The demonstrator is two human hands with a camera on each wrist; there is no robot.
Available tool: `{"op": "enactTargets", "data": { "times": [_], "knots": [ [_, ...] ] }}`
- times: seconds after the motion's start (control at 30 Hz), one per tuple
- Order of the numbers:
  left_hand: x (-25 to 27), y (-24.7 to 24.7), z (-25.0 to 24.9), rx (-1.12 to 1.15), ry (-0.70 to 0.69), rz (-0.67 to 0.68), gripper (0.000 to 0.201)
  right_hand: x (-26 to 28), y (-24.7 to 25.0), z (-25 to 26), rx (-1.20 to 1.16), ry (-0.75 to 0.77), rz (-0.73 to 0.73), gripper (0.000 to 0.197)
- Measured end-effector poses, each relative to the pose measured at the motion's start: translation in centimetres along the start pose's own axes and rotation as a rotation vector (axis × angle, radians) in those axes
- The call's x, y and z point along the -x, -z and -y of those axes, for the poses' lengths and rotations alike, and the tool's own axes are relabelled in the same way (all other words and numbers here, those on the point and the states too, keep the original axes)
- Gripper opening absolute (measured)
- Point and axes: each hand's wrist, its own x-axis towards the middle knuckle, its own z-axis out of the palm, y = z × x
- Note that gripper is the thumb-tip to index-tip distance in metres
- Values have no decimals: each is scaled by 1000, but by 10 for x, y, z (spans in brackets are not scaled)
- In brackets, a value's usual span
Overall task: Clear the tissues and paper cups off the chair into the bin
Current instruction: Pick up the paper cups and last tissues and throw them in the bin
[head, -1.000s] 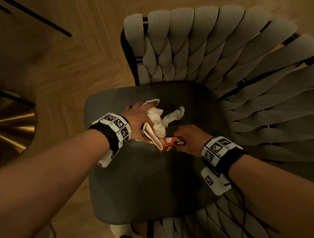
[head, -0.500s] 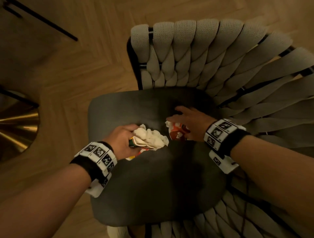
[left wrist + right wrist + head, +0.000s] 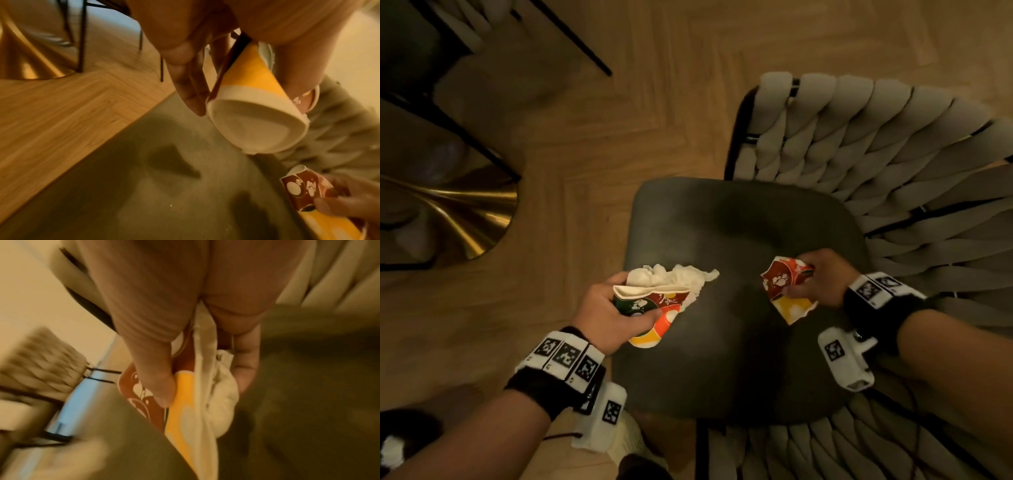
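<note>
L hand (image 3: pixel 608 308) grips squashed cup (image 3: pixel 650 310), rim up-left, base twd wrist.

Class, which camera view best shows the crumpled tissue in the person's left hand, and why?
The head view: the tissue bulges from the cup in the left hand, whole and sharp. The left wrist view mostly shows that cup's base, with only a pale sliver behind it. The blurred right wrist view does not show this tissue.
</note>
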Motion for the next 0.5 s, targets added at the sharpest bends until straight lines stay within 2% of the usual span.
{"op": "enactTargets", "data": {
  "times": [0.07, 0.17, 0.27, 0.37, 0.43, 0.5],
  "knots": [
    [27, 25, -1, 23, 21, -64, 52, 27, -10, 32, -128, 52, 35, 28],
    [73, 70, 4, 69, 55, -156, 51, 65, -30, 95, -185, 130, 47, 34],
    [118, 119, 22, 77, 61, -266, 47, 99, -60, 164, -132, 241, 76, 36],
    [165, 171, 59, 82, 95, -324, 40, 132, -100, 232, -56, 366, 46, 44],
    [194, 203, 89, 140, 134, -346, 41, 148, -128, 263, 15, 416, -8, 52],
    [222, 232, 121, 146, 208, -341, 45, 155, -152, 273, 114, 396, -112, 52]
  ]
}}
